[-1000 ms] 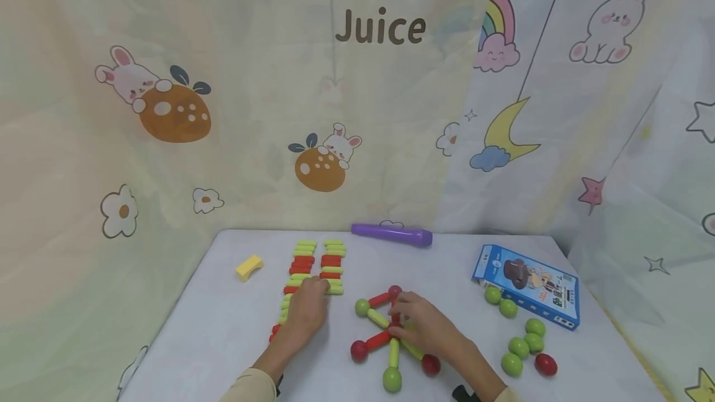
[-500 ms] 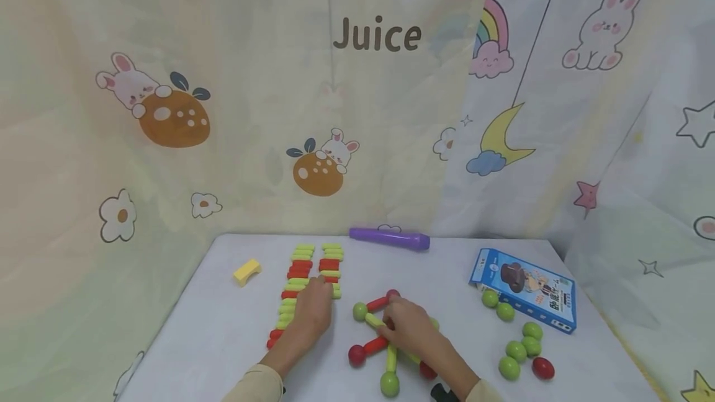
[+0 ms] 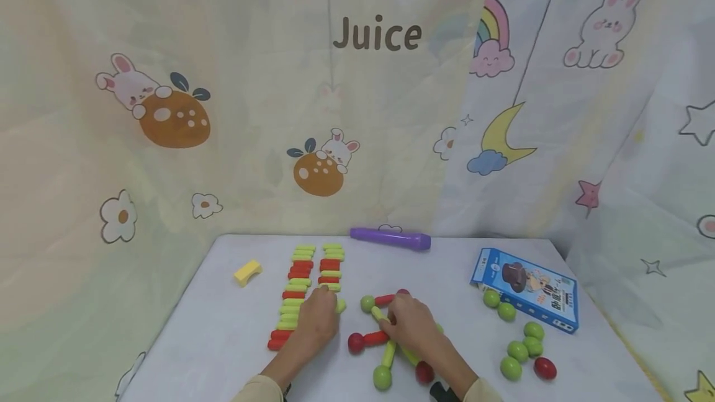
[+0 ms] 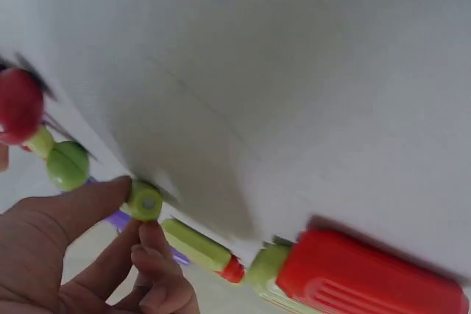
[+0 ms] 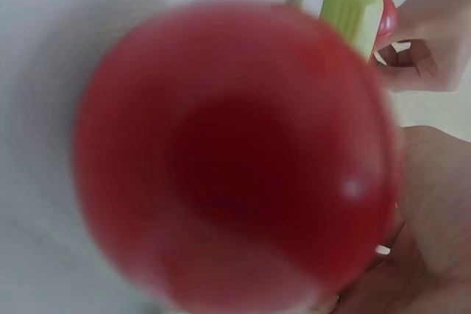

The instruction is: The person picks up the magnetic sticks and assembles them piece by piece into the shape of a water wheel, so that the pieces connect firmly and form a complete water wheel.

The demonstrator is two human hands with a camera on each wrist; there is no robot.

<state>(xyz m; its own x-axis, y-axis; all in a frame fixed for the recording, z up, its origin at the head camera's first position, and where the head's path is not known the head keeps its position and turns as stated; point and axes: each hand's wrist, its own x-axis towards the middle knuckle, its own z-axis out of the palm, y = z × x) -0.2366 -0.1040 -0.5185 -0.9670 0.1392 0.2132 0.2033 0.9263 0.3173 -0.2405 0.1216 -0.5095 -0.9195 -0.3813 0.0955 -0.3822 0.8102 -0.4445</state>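
Note:
My left hand (image 3: 319, 318) pinches a lime-green magnetic rod (image 4: 146, 202) between thumb and fingertips, beside the rows of rods; one end shows past the fingers in the head view. My right hand (image 3: 416, 326) holds the magnetic ball-and-rod structure with curled fingers over its centre and upper right part, hiding them. Out of the structure stick red balls (image 3: 355, 343), green balls (image 3: 382, 377) and short red and green rods (image 3: 375, 338). A red ball (image 5: 235, 159) fills most of the right wrist view, covering much of that hand.
Two columns of red and green rods (image 3: 294, 303) lie left of centre. A yellow arched block (image 3: 247, 272) lies at the left, a purple tapered stick (image 3: 390, 239) at the back. On the right are a blue box (image 3: 527, 287), several loose green balls (image 3: 517, 350) and one red ball (image 3: 545, 368).
My left hand has drawn back toward me with a green rod from the right column. My right hand has closed on the structure, which has turned slightly, its near green ball shifting left.

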